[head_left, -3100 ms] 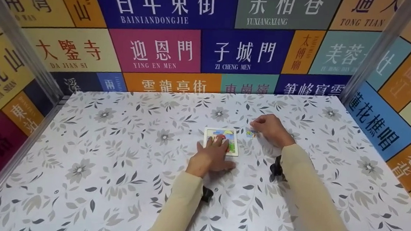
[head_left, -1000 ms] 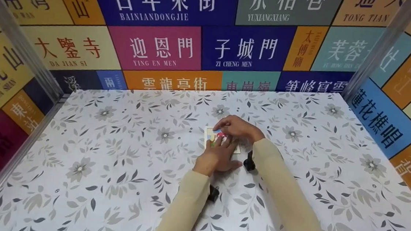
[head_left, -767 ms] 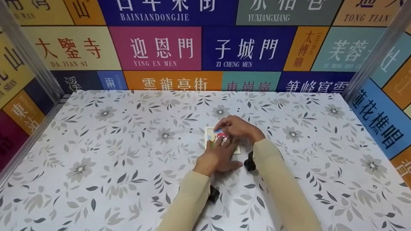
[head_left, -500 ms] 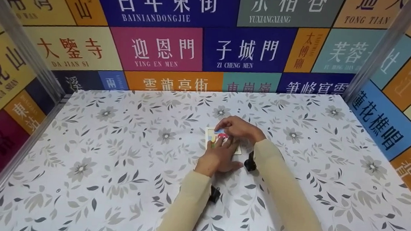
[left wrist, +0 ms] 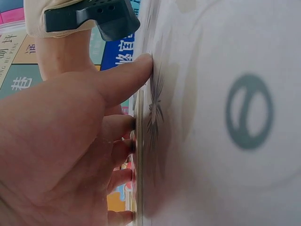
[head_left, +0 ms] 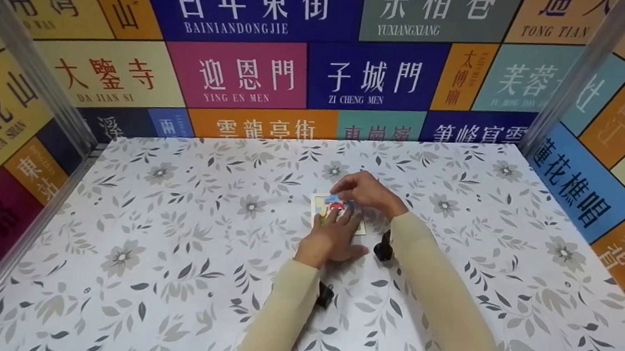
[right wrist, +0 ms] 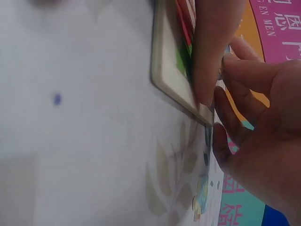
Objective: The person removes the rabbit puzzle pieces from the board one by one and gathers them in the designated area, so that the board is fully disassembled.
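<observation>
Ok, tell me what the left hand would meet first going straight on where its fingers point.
Sliding on across the puzzle board, the left hand would probably meet the right hand first, at the board's far side; how high that hand sits is unclear.

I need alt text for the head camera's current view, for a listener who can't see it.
A person's left hand lies spread on a small framed jigsaw puzzle while the right hand reaches over its far right corner. The floral tabletop stands before colorful panels of Chinese lettering.
</observation>
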The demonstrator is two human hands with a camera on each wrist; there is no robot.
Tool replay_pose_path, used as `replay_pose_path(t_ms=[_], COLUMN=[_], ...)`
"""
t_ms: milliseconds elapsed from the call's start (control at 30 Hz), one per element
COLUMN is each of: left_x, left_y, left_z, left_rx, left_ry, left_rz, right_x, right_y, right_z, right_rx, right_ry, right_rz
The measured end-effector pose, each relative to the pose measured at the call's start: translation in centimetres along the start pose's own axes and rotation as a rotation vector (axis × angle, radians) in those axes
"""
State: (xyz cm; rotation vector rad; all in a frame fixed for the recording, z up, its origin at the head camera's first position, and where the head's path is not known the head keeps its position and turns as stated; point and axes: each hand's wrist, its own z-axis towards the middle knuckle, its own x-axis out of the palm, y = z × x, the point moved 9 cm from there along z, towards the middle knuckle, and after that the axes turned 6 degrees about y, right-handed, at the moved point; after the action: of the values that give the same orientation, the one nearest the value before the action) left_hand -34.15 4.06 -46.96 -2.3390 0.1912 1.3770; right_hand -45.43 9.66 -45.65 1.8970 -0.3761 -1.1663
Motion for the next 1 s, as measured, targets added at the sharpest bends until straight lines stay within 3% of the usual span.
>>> replay_pose_path(t_ms=[233,667,1000], left_x=[0.2,-0.1,0.0], left_y=[0.0,-0.1,-0.1], left_z=[0.1,-0.3,-0.2], left_rx=[0.0,-0.012,-0.005], left_ry=[0.016,-0.006,-0.01], left_rz=[0.004,0.0,-0.008], right_x=[-2.2,-7.3,-9.5], right_y=[-0.3,-3.1,-6.0], right_z=[-1.1,-4.9,-7.6], right_rx=[0.031,0.057,0.151], right_ry=[-0.086,-0.147,-0.153], right_rz=[-0.03,-0.093,-0.117])
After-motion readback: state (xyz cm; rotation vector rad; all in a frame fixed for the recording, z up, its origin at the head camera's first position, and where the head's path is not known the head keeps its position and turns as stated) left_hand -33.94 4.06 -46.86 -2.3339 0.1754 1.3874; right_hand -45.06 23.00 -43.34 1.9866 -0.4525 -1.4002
